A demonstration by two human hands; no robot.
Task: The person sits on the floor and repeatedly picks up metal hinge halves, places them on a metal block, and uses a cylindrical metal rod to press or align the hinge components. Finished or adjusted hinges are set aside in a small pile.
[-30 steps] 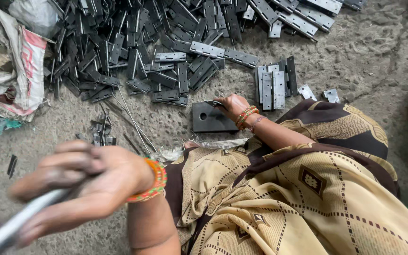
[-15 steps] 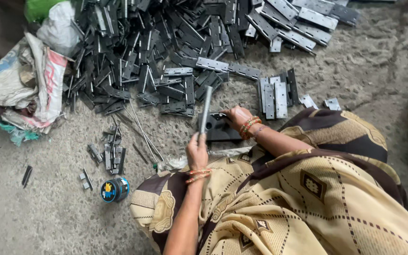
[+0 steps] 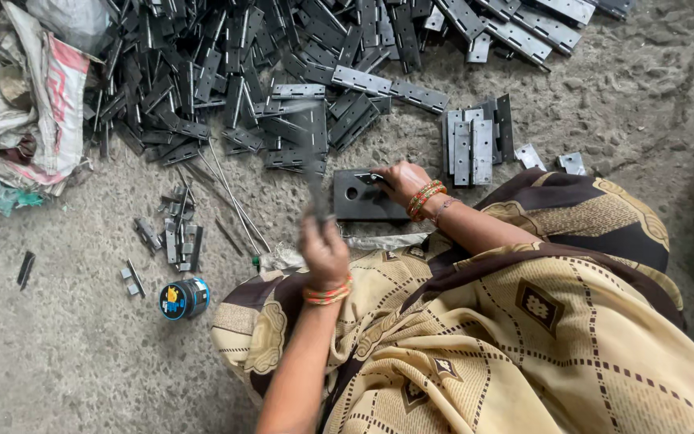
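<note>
My right hand (image 3: 399,181) rests on a dark metal block (image 3: 355,201) with a round hole in it and pinches a small hinge part (image 3: 369,178) against the block's top edge. My left hand (image 3: 323,251) is just in front of the block, near my knee, closed around a metal striking bar (image 3: 313,165). The bar points up and away and is blurred by motion, so its tip cannot be made out. Both wrists wear orange bangles. I sit on a rough concrete floor with patterned beige and brown cloth over my legs.
A big heap of grey metal hinges (image 3: 226,88) fills the floor ahead. A small stack of hinges (image 3: 475,145) lies right of the block. Thin rods (image 3: 234,205), loose pins (image 3: 174,233), a round tin (image 3: 184,298) and crumpled sacks (image 3: 26,96) lie at the left.
My left hand was raised close to the camera, then came down with the bar toward the block; it is still moving there. My right hand has stayed on the block.
</note>
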